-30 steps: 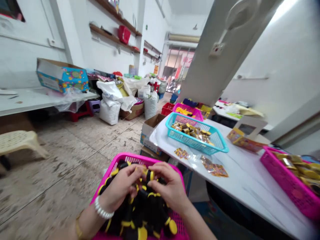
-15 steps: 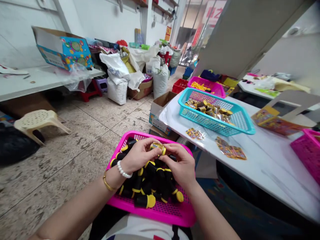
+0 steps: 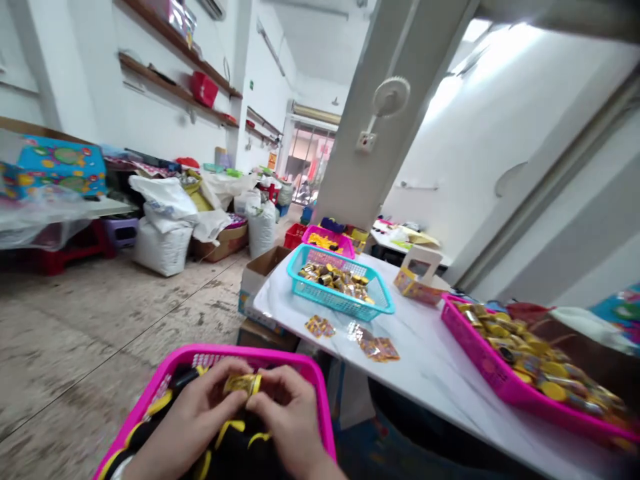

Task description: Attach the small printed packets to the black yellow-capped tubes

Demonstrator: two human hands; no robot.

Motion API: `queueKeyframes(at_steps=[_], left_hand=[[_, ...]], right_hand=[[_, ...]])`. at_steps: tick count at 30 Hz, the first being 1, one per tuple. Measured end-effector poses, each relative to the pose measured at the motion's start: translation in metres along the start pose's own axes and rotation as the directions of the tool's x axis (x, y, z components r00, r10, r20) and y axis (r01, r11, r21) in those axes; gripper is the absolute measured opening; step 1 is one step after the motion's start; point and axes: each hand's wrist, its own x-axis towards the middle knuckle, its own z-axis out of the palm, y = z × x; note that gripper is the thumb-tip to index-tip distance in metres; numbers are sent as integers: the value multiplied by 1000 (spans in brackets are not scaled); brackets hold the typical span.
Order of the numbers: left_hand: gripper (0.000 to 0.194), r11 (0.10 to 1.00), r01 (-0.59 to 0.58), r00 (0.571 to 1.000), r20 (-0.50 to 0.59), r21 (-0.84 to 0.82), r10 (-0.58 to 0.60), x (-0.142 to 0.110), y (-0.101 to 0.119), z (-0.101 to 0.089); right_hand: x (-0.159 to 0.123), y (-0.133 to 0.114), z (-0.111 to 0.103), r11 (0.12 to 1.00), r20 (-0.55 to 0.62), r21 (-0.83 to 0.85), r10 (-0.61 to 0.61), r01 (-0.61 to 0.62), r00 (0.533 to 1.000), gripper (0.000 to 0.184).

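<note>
Both my hands meet over a pink basket (image 3: 320,393) at the bottom of the view, full of several black tubes with yellow caps (image 3: 235,440). My left hand (image 3: 193,417) and my right hand (image 3: 287,417) together pinch one small tube wrapped in a gold label (image 3: 243,384), held level between the fingertips just above the pile. My wrists run off the lower edge.
A white table (image 3: 435,373) stands to the right with a teal basket (image 3: 380,308) of gold-wrapped tubes, loose sticker sheets (image 3: 373,348), a pink basket (image 3: 485,367) of more tubes and a small carton (image 3: 417,280). White sacks (image 3: 163,243) and boxes line the far floor.
The camera has swung up and right, so the basket now sits lower in view. My hands still hold the gold-labelled tube between them.
</note>
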Motion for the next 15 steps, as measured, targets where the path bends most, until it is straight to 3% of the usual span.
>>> queueKeyframes(at_steps=[5,8,10,15], left_hand=[[29,993,30,1000,0,-111,-30,1,13,4],[22,997,-65,996,-67,-36,62,2,4,4],[23,995,-95,994,-48,-23,93,1,-2,4],[31,970,73,997,33,-232,-67,-1,-9,-3]], right_hand=[[6,-16,-5,998,58,-14,-60,60,997,23],[10,-8,-3,989,86,99,102,-110,991,23],[8,-1,-1,966,123,145,196,-213,973,23],[3,6,-8,956,217,177,192,-232,957,32]])
